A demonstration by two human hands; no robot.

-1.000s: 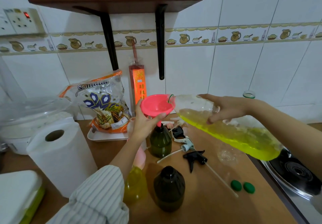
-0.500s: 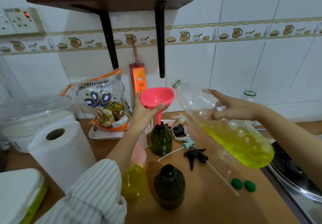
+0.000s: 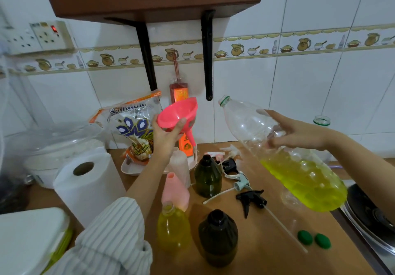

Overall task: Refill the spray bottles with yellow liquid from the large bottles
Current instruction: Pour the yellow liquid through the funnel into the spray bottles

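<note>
Spray bottles, two dark green ones [image 3: 207, 176] [image 3: 218, 236], are sitting uncapped on a wooden bench [image 3: 256, 253] against a white tiled wall [image 3: 299, 82], with loose trigger heads [image 3: 252, 200] lying beside them. Left hand [image 3: 166, 135] is raised, its fingers [image 3: 181, 123] gripping a pink funnel [image 3: 178, 113] tilted in the air above the bench. Right hand [image 3: 299, 133] is holding the big clear bottle [image 3: 277, 157] at a slant, neck up, fingers wrapped round it, yellow liquid pooling at the low end.

No clearly legible text anywhere
</note>
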